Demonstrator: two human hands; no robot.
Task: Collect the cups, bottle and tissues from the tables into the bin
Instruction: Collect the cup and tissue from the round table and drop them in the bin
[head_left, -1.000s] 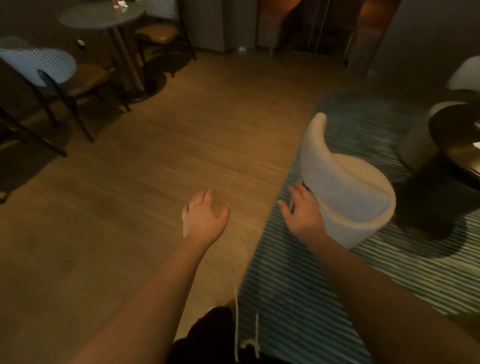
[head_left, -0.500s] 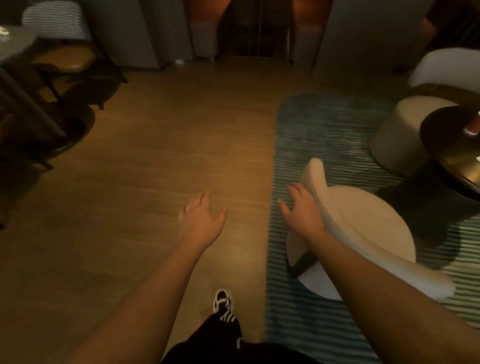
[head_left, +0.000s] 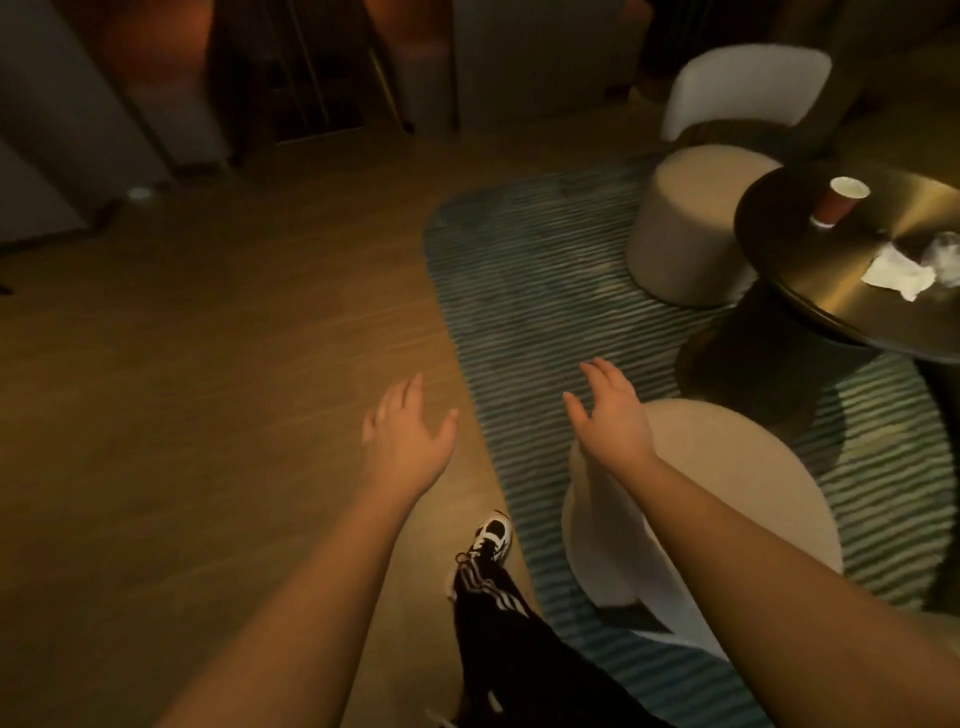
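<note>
A red paper cup (head_left: 835, 201) with a white inside stands upright on a round brass-coloured table (head_left: 815, 283) at the right edge. Crumpled white tissues (head_left: 901, 270) lie on the same table, nearer to me than the cup. My left hand (head_left: 405, 434) hangs open over the wooden floor, holding nothing. My right hand (head_left: 610, 413) is open too, held above the back of a cream chair (head_left: 727, 499), well short of the table. No bottle or bin shows.
A cream round stool (head_left: 691, 234) and a white-backed chair (head_left: 743, 88) stand beyond the table on a striped blue-green rug (head_left: 524, 291). My shoe (head_left: 491, 535) is at the rug's edge. Dark walls and cabinets close off the back.
The view has swung right: the far round table and chairs on the left left the frame, and the brass table with cup and tissues came in. Both hands stay open.
</note>
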